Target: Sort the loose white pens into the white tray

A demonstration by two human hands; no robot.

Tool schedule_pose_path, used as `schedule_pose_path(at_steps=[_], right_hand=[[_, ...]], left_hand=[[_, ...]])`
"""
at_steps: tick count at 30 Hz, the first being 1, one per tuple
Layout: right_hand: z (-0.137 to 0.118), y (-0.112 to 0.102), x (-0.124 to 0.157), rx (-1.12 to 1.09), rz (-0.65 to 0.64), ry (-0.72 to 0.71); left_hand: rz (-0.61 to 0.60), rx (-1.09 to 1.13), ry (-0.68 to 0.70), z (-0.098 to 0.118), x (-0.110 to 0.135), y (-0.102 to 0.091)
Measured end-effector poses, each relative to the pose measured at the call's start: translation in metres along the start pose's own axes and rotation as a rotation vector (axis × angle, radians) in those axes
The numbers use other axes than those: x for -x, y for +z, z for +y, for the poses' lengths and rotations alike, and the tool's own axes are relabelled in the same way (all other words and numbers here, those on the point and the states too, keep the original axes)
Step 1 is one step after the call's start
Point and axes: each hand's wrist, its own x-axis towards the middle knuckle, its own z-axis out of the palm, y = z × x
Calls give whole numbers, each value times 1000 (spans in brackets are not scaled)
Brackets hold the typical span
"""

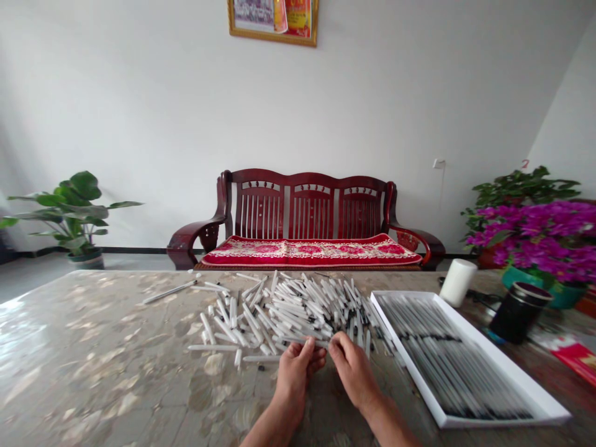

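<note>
My left hand (298,366) is closed on a whitish pen (321,343), held roughly level just above the table. At the pen's right end the fingers of my right hand (354,369) are pinched together; they cover that tip. Right behind both hands lies a loose heap of white pen barrels and caps (298,304), with black bits among them. To the right, a shallow white box (421,385) holds rows of pens (470,366) with dark ends, blurred here.
A single pen (170,292) lies apart at the left on the patterned tabletop (116,372). Beyond the box stand a white cylinder (459,282), a black cup (519,313) and a pot of purple flowers (549,242). A red wooden bench (307,205) is behind the table.
</note>
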Motion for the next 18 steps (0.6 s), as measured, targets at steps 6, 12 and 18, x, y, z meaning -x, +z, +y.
schedule_pose_path(at_steps=[6,12,18], right_hand=[[4,4,0,-43,10,77],[0,4,0,-53,-23,75],[2,7,2,-277,-11,208]], left_hand=[[-11,-31,9,0,1,-1],[-23,-29,8,0,1,-1],[-79,-49,32,3,2,1]])
